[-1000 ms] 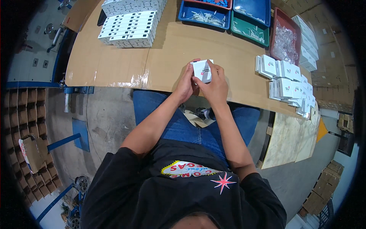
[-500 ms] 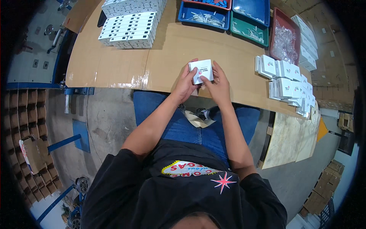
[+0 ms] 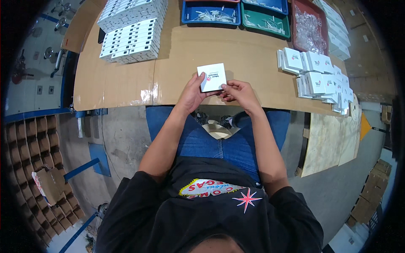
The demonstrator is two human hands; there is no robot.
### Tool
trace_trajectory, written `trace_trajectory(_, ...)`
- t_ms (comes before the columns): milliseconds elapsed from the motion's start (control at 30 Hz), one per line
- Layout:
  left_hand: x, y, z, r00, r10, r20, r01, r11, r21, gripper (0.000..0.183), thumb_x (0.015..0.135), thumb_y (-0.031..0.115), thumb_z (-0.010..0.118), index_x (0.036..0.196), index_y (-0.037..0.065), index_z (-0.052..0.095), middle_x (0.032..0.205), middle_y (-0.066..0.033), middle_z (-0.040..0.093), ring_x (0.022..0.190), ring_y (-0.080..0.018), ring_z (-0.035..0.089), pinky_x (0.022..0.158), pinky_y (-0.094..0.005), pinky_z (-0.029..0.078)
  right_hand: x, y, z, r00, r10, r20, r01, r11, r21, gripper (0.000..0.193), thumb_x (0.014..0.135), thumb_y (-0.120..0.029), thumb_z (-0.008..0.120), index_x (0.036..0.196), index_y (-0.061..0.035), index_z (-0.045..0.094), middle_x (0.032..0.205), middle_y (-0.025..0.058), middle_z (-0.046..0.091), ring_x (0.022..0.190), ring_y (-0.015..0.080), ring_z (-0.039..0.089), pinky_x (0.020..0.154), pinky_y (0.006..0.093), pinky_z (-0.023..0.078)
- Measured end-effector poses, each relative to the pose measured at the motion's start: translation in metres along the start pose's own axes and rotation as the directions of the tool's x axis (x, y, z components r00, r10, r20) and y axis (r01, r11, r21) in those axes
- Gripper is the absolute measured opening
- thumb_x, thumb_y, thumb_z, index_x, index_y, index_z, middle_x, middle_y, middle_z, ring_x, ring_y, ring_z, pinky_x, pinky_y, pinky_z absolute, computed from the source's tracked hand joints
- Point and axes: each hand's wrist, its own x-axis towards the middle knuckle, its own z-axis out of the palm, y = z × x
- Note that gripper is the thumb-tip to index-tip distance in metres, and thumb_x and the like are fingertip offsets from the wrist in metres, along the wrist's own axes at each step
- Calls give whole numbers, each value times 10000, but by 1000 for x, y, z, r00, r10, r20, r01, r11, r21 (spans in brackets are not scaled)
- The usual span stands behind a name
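Over the near edge of the cardboard-covered table, a small square white box (image 3: 213, 77) with printing on its top is held up in front of me. My left hand (image 3: 192, 93) grips its left side, thumb on the top face and fingers underneath. At the lower right corner my right hand (image 3: 241, 95) pinches the box between thumb and fingers. Its other fingers are curled below. The underside of the box is hidden.
White boxes (image 3: 130, 42) stand in tall stacks at the far left. More small white boxes (image 3: 316, 83) are piled at the right. Along the back sit a blue tray (image 3: 187, 20) and a green tray (image 3: 283, 35) of small white parts, and a red tray (image 3: 300, 47) of clear plastic pieces.
My left hand and the box have shifted slightly left. The right hand has slid from the box's right side down to its lower right corner. The whole view has turned a little.
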Motion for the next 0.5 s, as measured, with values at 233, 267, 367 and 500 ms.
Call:
trace_trajectory(233,-3,6,1,999,7,43,-11,997,73,432,1096,242,470,1460,36,362,1391,-172,545,1280,-309,585,1042,-497,544,11,14,-1,995,-98,-5,98,988,121,280,968,-86,695,1204,60,656,1020,124,738,891,171,727,776,274,594)
trace_trajectory(267,-3,2,-1,998,38,47,-46,981,190,435,1057,198,557,1425,17,412,1347,-155,578,1225,-279,615,1021,-450,560,13,15,-3,989,-148,-11,148,980,133,294,959,-73,705,1205,76,649,1021,127,735,892,166,722,774,273,597)
trace_trajectory(367,-1,-4,-6,998,40,50,-56,924,377,430,981,118,689,1349,-16,510,1258,-127,638,1138,-228,657,982,-374,581,15,17,-8,970,-241,-27,243,963,119,311,949,-56,713,1215,89,640,1032,129,732,900,161,714,779,277,599)
trace_trajectory(500,1,-8,-9,996,67,50,-82,907,413,367,940,115,749,1252,-30,619,1165,-114,691,1060,-192,681,942,-331,592,15,20,-9,957,-288,-43,289,956,43,318,940,-39,714,1237,56,652,1051,117,735,900,151,705,796,288,593)
